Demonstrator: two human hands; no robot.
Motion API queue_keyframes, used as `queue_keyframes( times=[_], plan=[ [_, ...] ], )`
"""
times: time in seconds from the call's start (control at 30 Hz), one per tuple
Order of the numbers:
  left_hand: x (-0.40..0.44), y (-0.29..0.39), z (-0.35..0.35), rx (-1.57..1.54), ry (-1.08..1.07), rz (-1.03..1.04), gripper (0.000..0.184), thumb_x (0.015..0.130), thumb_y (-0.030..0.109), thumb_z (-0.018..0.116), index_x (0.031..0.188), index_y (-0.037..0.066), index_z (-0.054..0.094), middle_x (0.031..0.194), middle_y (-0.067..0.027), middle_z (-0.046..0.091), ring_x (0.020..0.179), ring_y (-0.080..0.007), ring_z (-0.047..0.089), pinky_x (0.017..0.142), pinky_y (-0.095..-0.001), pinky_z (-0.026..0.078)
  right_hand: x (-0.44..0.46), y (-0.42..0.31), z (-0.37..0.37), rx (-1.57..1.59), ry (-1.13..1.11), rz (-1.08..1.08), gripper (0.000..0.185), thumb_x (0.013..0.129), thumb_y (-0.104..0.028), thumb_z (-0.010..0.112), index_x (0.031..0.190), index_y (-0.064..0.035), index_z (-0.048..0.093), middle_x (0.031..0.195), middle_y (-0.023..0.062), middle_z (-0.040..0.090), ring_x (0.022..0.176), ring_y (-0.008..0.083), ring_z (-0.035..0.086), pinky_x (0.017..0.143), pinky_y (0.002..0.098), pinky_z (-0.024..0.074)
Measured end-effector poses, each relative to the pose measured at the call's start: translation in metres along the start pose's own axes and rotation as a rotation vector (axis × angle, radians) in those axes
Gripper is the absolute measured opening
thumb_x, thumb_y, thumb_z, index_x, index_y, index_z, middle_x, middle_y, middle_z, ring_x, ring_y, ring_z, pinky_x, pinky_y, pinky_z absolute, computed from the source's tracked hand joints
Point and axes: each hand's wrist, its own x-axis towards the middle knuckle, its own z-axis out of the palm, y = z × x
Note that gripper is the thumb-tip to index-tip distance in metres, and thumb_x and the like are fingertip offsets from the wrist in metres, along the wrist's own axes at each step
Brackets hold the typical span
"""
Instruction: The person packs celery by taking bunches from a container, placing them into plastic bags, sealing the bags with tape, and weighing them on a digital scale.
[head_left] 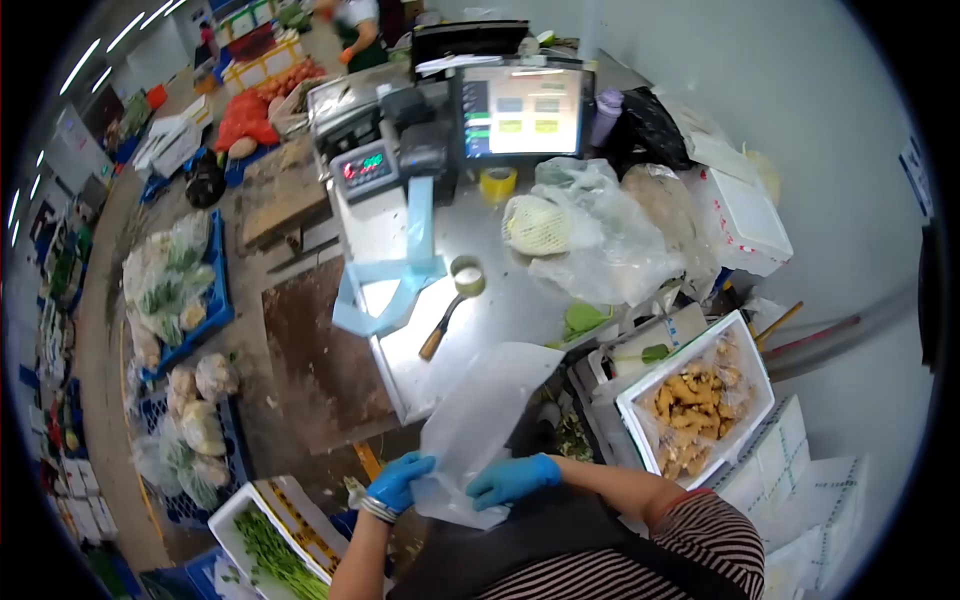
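In front of my body hangs a translucent plastic bag (pixel 478 405), its far end reaching over the metal table's near edge. My left hand (pixel 400 481), in a blue glove, is closed on the bag's left edge. On its right side my blue-gloved right hand (pixel 513 481) grips the same bag with bent fingers. Beyond the bag, a tool with a wooden handle (pixel 434 341) lies beside a roll of tape (pixel 467 277). Long light-blue strips (pixel 385 290) are spread across the table's left part.
A monitor (pixel 525 110) and a digital scale display (pixel 364 170) stand at the back. Clear plastic bags (pixel 610 240) and a netted white item (pixel 535 225) lie right. Ginger (pixel 700 400) fills a foam box nearby; leafy greens (pixel 275 555) sit lower left. Another person works far back.
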Motion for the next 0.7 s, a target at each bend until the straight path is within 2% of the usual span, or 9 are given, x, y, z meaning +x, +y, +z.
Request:
queue_keyframes(
  times=[0.1, 0.17, 0.27, 0.3, 0.37, 0.47, 0.57, 0.6, 0.7],
  plan=[
    [-0.056, -0.026, -0.051, 0.093, 0.036, -0.032, 0.030, 0.089, 0.022, 0.069, 0.111, 0.003, 0.068, 0.097, -0.0015, 0.068, 0.080, -0.0115, 0.058, 0.068, -0.0234, 0.046, 0.054, -0.028, 0.029, -0.095, -0.076, -0.070, 0.031, 0.096, -0.030, 0.054, 0.085, -0.0021, 0.061, 0.068, 0.0082, 0.057, 0.061, 0.0173, 0.050, 0.064, 0.0336, 0.0438],
    [-0.084, -0.026, -0.065, 0.371, 0.032, -0.059, 0.031, 0.092, 0.021, 0.065, 0.115, 0.000, 0.065, 0.104, -0.0051, 0.069, 0.092, -0.0132, 0.063, 0.079, -0.0279, 0.052, 0.082, -0.046, 0.045, -0.192, -0.145, -0.051, 0.024, 0.094, -0.027, 0.056, 0.084, -0.0056, 0.062, 0.069, 0.0059, 0.059, 0.062, 0.0128, 0.053, 0.063, 0.0313, 0.0451],
    [-0.115, -0.033, -0.100, 0.102, 0.139, 0.172, 0.026, 0.090, 0.017, 0.065, 0.109, -0.001, 0.068, 0.102, -0.0068, 0.069, 0.090, -0.0144, 0.064, 0.080, -0.0268, 0.051, 0.111, -0.060, 0.057, 0.111, -0.227, 0.101, 0.026, 0.097, -0.027, 0.054, 0.087, -0.0057, 0.064, 0.071, 0.0026, 0.060, 0.058, 0.0101, 0.054, 0.056, 0.0269, 0.0457],
    [-0.125, -0.035, -0.113, 0.071, 0.187, 0.301, 0.025, 0.088, 0.015, 0.066, 0.107, -0.002, 0.068, 0.101, -0.0071, 0.069, 0.089, -0.0147, 0.064, 0.080, -0.0269, 0.051, 0.114, -0.064, 0.058, 0.406, -0.159, 0.156, 0.029, 0.100, -0.029, 0.050, 0.097, -0.0040, 0.065, 0.076, 0.0024, 0.063, 0.063, 0.0100, 0.060, 0.059, 0.0241, 0.0497],
    [-0.136, -0.048, -0.138, -0.029, 0.238, 0.356, 0.026, 0.086, 0.012, 0.067, 0.108, -0.002, 0.067, 0.099, -0.0063, 0.069, 0.088, -0.0136, 0.063, 0.079, -0.0283, 0.050, 0.134, -0.061, 0.049, 0.585, 0.012, 0.155, 0.038, 0.100, -0.036, 0.047, 0.105, -0.0020, 0.064, 0.080, 0.0034, 0.065, 0.067, 0.0123, 0.064, 0.063, 0.0255, 0.0534],
    [-0.140, -0.062, -0.117, 0.008, 0.393, 0.565, 0.022, 0.083, 0.011, 0.071, 0.100, -0.002, 0.068, 0.095, -0.0051, 0.069, 0.084, -0.0134, 0.063, 0.076, -0.0296, 0.050, 0.163, -0.092, 0.061, 0.608, 0.238, 0.384, 0.047, 0.096, -0.048, 0.050, 0.097, -0.0034, 0.065, 0.080, 0.0029, 0.066, 0.069, 0.0160, 0.065, 0.064, 0.0268, 0.0533],
    [-0.085, -0.121, -0.135, 0.652, 0.679, 0.640, 0.025, 0.076, 0.010, 0.074, 0.098, -0.001, 0.068, 0.088, -0.0074, 0.069, 0.078, -0.0159, 0.063, 0.071, -0.0325, 0.051, 0.210, -0.085, 0.073, -0.166, 0.026, 0.328, 0.045, 0.096, -0.047, 0.053, 0.087, -0.0046, 0.066, 0.075, 0.0038, 0.065, 0.076, 0.0176, 0.067, 0.065, 0.0275, 0.0532],
    [-0.086, -0.121, -0.137, 0.684, 0.771, 0.669, 0.023, 0.080, 0.013, 0.073, 0.098, -0.002, 0.069, 0.087, -0.0092, 0.069, 0.077, -0.0179, 0.063, 0.069, -0.0351, 0.051, 0.218, -0.078, 0.084, 0.110, 0.174, 0.269, 0.035, 0.093, -0.038, 0.061, 0.083, -0.0048, 0.067, 0.073, 0.0053, 0.066, 0.082, 0.0194, 0.068, 0.069, 0.0292, 0.0538],
    [-0.171, -0.083, -0.167, 0.208, 0.820, 0.684, 0.015, 0.088, 0.012, 0.065, 0.097, 0.000, 0.070, 0.085, -0.0071, 0.068, 0.074, -0.0162, 0.063, 0.067, -0.0310, 0.051, 0.227, -0.083, 0.042, -0.436, 0.294, -0.151, 0.029, 0.088, -0.022, 0.068, 0.104, 0.0014, 0.068, 0.104, 0.0120, 0.070, 0.096, 0.0194, 0.065, 0.085, 0.0351, 0.0522]
  ],
)
